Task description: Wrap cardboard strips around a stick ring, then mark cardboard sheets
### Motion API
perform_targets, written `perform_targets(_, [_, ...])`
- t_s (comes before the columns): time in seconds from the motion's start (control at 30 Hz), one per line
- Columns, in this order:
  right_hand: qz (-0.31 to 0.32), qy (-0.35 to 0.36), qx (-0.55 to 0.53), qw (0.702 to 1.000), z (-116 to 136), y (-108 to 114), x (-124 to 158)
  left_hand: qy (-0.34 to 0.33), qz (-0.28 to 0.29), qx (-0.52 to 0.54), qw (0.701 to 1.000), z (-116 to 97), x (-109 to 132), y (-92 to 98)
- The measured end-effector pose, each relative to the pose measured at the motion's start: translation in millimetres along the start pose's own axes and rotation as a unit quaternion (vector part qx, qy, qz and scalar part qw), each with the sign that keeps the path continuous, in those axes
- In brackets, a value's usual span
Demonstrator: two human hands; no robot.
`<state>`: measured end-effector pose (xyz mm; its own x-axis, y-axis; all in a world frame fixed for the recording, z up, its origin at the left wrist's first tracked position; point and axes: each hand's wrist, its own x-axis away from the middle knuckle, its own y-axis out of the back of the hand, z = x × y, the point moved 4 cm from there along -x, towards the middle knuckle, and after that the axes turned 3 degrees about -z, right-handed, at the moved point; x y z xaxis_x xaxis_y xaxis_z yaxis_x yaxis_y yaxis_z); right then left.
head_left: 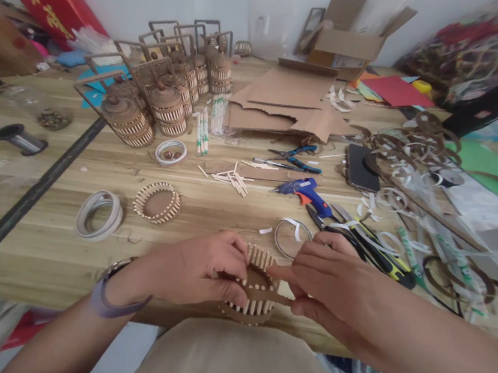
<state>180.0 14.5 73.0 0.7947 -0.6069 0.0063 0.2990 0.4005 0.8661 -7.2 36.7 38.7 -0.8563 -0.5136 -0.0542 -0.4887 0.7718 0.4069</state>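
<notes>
At the table's front edge stands a small round basket [258,306], its wall made of short upright wooden sticks around a brown cardboard base. A narrow brown cardboard strip [279,298] runs along the near side of its rim. My left hand [209,269] is closed on the left of the rim, thumb and fingers pinching the strip against the sticks. On the other side my right hand [329,275] pinches the strip's free end between thumb and fingers, its index finger reaching to the basket's rim. A similar, lower stick ring [157,202] lies farther left.
A blue glue gun [303,192], pliers [296,155] and loose sticks [234,178] lie beyond my hands. Tape rolls [100,215] sit at left. Several finished lantern-like pieces [125,117] stand at the back left, cardboard sheets [281,103] behind, tangled strips [417,146] at right.
</notes>
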Motion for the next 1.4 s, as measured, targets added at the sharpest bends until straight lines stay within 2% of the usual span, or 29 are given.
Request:
perform_targets(0.13, [0.012,0.011,0.010,1.000,0,-2,-1,0.003,0.009,-0.013,1.000,0,0,-0.7])
perform_targets(0.3, [0.039,0.004,-0.013,0.999,2,1,-3,0.004,-0.008,-0.019,1.000,-7,2,0.2])
perform_targets(0.43, [0.045,-0.012,-0.018,0.999,-6,0,-10,0.024,-0.050,-0.108,0.993,4,3,0.1])
perform_targets(0.5, [0.029,-0.030,0.000,0.999,-20,-7,-18,0.027,-0.094,-0.203,0.974,17,3,0.5])
perform_targets(0.6, [-0.009,-0.047,0.015,0.999,-44,-28,-30,0.013,-0.150,-0.354,0.923,40,3,-1.7])
perform_targets(0.67, [-0.019,-0.055,0.015,0.998,-57,-44,-37,0.004,-0.166,-0.427,0.889,53,3,-5.8])
perform_targets(0.77, [-0.028,-0.071,0.008,0.997,-66,-61,-41,0.009,-0.178,-0.486,0.855,61,2,-13.7])
perform_targets(0.9, [-0.055,-0.068,0.001,0.996,-66,-66,-40,0.021,-0.209,-0.519,0.828,56,-5,-26.0])
perform_targets(1.07, [-0.061,-0.061,-0.020,0.996,-64,-67,-40,0.007,-0.247,-0.527,0.813,60,-16,-38.6])
perform_targets(1.4, [-0.062,-0.074,-0.080,0.992,-59,-68,-41,0.010,-0.235,-0.528,0.816,69,-17,-39.4])
